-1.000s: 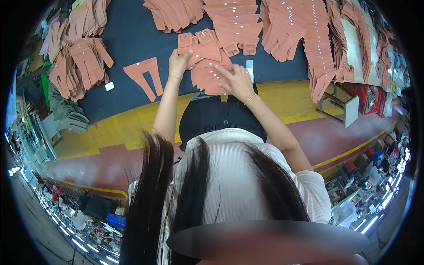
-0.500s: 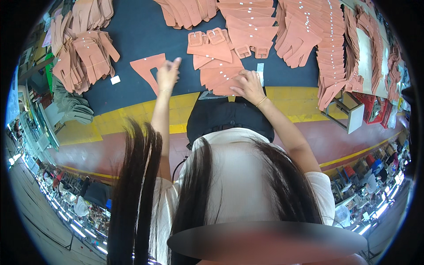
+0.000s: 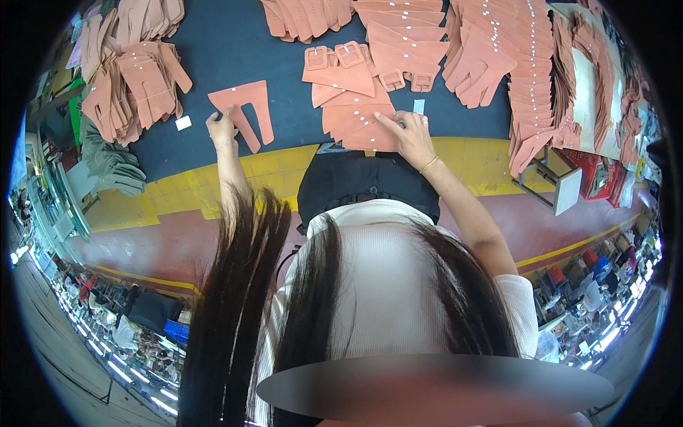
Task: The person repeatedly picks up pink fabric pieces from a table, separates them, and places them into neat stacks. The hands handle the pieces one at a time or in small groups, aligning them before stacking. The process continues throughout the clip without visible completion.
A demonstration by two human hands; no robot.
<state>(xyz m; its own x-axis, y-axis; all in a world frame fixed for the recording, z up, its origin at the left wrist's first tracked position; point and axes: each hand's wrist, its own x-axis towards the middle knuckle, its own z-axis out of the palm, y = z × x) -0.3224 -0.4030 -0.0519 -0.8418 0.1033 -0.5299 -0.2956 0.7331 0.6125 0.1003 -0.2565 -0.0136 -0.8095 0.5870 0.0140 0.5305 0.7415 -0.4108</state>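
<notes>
While salmon-coloured, leather-like forked pieces (image 3: 146, 75) sit heaped at far left on the dark blue table (image 3: 220, 50), a small white rectangular card (image 3: 183, 122) lies just beside them. Now the left hand (image 3: 222, 128), thumb and fingers apart, meets the left edge of a single salmon forked panel (image 3: 247, 95), flat on the table and, by the look of it, unstacked. Mid-table, two salmon pieces with square buckles (image 3: 340, 80) show their buckles in place, overlapping a fanned stack of salmon panels (image 3: 356, 128) whose visible part bears none. And there's the right hand (image 3: 415, 135) on that stack, fingers partly spread; any pinch, I can't tell. Beyond a pale blue slip (image 3: 418, 106), long overlapped salmon rows (image 3: 530, 85) look already laid out; how many pieces remain isn't clear.
</notes>
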